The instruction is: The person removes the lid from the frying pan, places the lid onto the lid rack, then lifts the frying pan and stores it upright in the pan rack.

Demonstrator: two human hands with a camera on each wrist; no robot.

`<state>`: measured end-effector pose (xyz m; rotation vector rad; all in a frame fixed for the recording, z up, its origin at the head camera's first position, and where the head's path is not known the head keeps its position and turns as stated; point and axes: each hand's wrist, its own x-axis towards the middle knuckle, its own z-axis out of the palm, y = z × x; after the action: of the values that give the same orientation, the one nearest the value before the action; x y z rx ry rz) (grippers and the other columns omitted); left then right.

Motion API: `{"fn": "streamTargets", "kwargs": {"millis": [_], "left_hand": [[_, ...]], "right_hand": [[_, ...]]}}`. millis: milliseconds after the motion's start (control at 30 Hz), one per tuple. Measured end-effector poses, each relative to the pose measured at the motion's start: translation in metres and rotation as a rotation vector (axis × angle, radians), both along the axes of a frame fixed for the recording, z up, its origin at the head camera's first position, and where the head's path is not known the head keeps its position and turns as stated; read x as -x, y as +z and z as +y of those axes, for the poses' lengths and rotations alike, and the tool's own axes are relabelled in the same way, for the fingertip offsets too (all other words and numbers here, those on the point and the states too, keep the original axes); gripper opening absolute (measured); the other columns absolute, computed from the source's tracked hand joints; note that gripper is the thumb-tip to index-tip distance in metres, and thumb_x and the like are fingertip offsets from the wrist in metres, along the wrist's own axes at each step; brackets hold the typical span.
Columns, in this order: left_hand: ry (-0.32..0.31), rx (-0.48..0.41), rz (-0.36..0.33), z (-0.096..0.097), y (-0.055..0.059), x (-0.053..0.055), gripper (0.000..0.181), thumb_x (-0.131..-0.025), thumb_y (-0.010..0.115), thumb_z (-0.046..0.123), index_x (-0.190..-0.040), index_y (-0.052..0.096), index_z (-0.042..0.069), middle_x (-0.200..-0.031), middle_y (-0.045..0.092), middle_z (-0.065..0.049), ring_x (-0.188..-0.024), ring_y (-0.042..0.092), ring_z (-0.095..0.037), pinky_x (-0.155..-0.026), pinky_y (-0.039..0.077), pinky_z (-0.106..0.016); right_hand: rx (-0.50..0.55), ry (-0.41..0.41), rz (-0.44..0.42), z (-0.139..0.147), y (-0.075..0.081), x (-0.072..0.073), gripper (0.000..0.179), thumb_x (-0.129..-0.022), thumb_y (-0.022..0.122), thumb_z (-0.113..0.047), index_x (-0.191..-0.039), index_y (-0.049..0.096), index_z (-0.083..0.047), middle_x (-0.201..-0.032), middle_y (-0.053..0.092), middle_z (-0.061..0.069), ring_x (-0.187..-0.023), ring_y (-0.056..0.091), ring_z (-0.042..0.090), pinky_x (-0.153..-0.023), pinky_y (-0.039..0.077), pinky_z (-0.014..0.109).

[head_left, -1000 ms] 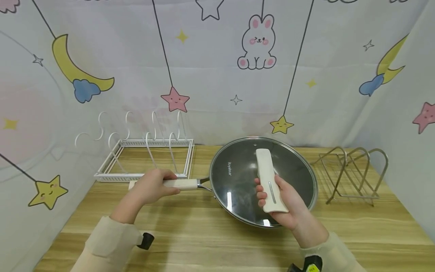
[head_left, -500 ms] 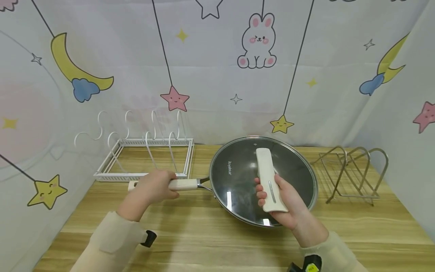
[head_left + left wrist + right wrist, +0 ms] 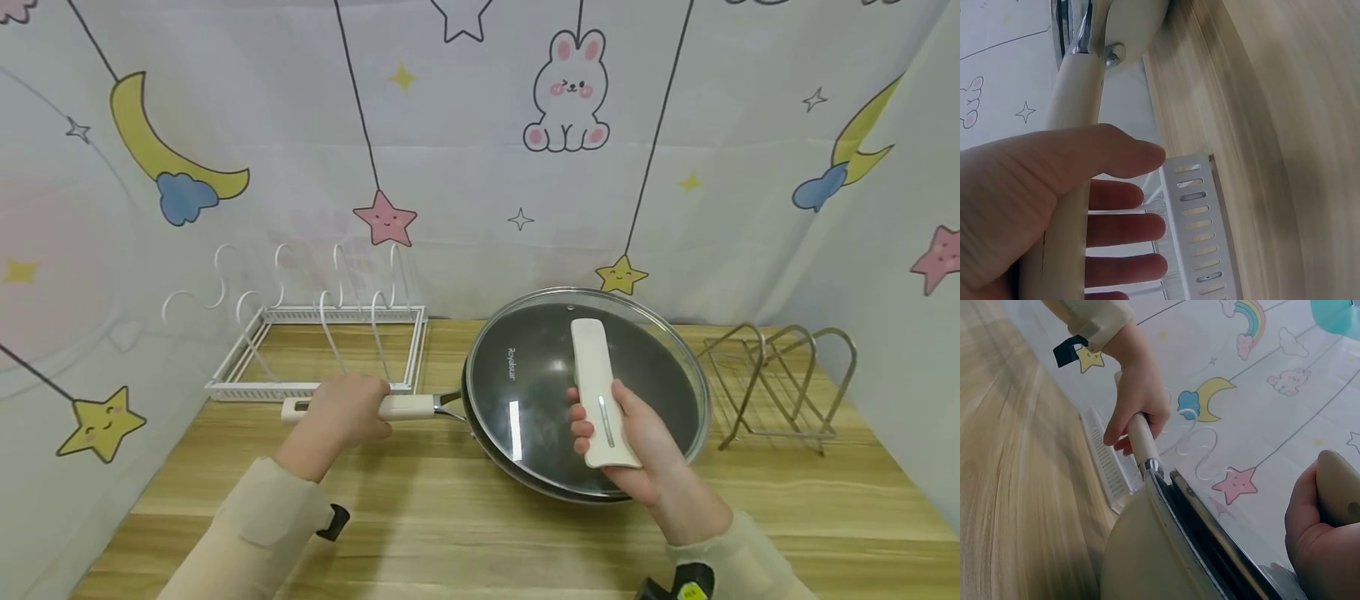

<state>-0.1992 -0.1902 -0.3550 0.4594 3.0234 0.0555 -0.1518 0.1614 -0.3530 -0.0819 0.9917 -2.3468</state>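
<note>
A dark pan [image 3: 1141, 550] with a cream outside stands on the wooden table, its cream handle [image 3: 408, 407] pointing left. My left hand [image 3: 347, 410] grips that handle; in the left wrist view the thumb [image 3: 1129, 153] and fingers wrap round it. Over the pan is a glass lid [image 3: 525, 442] with a metal rim and "Royalstar" lettering. My right hand [image 3: 637, 442] holds the lid by its long cream knob [image 3: 596, 375]. A narrow gap shows between lid and pan rim in the right wrist view, so the lid is slightly raised at that side.
A white rack [image 3: 315, 389] with curved wire dividers stands at the back left, close behind the left hand. At the right is a bronze wire rack [image 3: 780, 433], near the lid's right edge. A patterned curtain [image 3: 465, 150] hangs behind the table [image 3: 450, 542].
The right hand has lifted the lid slightly up and to the right, exposing the pan's lower left rim. The left hand has slid a little to the right along the handle.
</note>
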Motion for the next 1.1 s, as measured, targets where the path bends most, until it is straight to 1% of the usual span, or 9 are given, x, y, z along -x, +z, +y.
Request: {"fn": "streamTargets", "kwargs": {"millis": [167,400,533,633,800,900,1100], "left_hand": [[-0.004,-0.007,0.000,0.000,-0.002,0.002,0.016,-0.066,0.070,0.023,-0.069,0.057,0.016,-0.069,0.056,0.003,-0.060,0.048,-0.016,-0.048,0.040,-0.036],[-0.006,-0.021,-0.013,-0.001,-0.006,0.000,0.015,-0.067,0.072,0.023,-0.071,0.059,0.015,-0.069,0.057,0.002,-0.059,0.048,-0.015,-0.049,0.040,-0.034],[-0.018,-0.007,0.020,-0.001,-0.005,-0.001,0.017,-0.067,0.073,0.024,-0.072,0.059,0.015,-0.067,0.057,0.003,-0.058,0.048,-0.015,-0.049,0.041,-0.035],[-0.020,0.003,0.028,0.001,-0.002,-0.001,0.017,-0.067,0.073,0.024,-0.071,0.058,0.015,-0.066,0.057,0.002,-0.057,0.048,-0.015,-0.049,0.041,-0.036],[-0.013,0.005,0.006,0.003,0.002,-0.003,0.018,-0.067,0.073,0.024,-0.070,0.058,0.015,-0.066,0.056,0.002,-0.058,0.048,-0.016,-0.049,0.042,-0.036],[-0.005,0.007,-0.020,0.003,0.004,-0.003,0.019,-0.068,0.073,0.025,-0.071,0.058,0.014,-0.067,0.056,0.002,-0.058,0.049,-0.016,-0.050,0.042,-0.036],[0.010,0.010,-0.058,0.003,0.004,-0.001,0.018,-0.069,0.071,0.025,-0.069,0.057,0.015,-0.069,0.057,0.002,-0.060,0.049,-0.016,-0.050,0.043,-0.036]], "right_hand": [[-0.014,-0.001,0.014,0.002,0.003,0.000,0.053,-0.102,0.009,-0.047,-0.121,0.032,-0.004,-0.088,0.056,0.002,-0.069,0.051,0.010,-0.063,0.047,0.021],[-0.062,-0.020,0.019,0.002,0.005,-0.001,0.051,-0.102,0.009,-0.045,-0.124,0.029,-0.003,-0.088,0.056,0.002,-0.068,0.051,0.010,-0.062,0.047,0.021],[-0.061,-0.013,0.028,0.003,0.006,-0.002,0.052,-0.102,0.009,-0.045,-0.123,0.030,-0.003,-0.088,0.056,0.002,-0.068,0.051,0.009,-0.062,0.047,0.021],[-0.047,-0.001,0.041,0.004,0.006,-0.003,0.052,-0.102,0.010,-0.045,-0.122,0.031,-0.003,-0.088,0.057,0.002,-0.069,0.052,0.010,-0.062,0.048,0.021],[-0.044,0.003,0.045,0.006,0.007,-0.005,0.052,-0.102,0.015,-0.047,-0.123,0.031,-0.003,-0.089,0.057,0.003,-0.069,0.053,0.010,-0.063,0.048,0.021],[-0.038,0.007,0.054,0.007,0.008,-0.005,0.052,-0.102,0.016,-0.047,-0.124,0.030,-0.002,-0.090,0.057,0.003,-0.070,0.053,0.010,-0.063,0.049,0.021],[-0.015,0.026,0.085,0.011,0.009,-0.007,0.052,-0.102,0.015,-0.046,-0.122,0.032,-0.002,-0.090,0.057,0.003,-0.071,0.054,0.011,-0.065,0.049,0.022]]}}
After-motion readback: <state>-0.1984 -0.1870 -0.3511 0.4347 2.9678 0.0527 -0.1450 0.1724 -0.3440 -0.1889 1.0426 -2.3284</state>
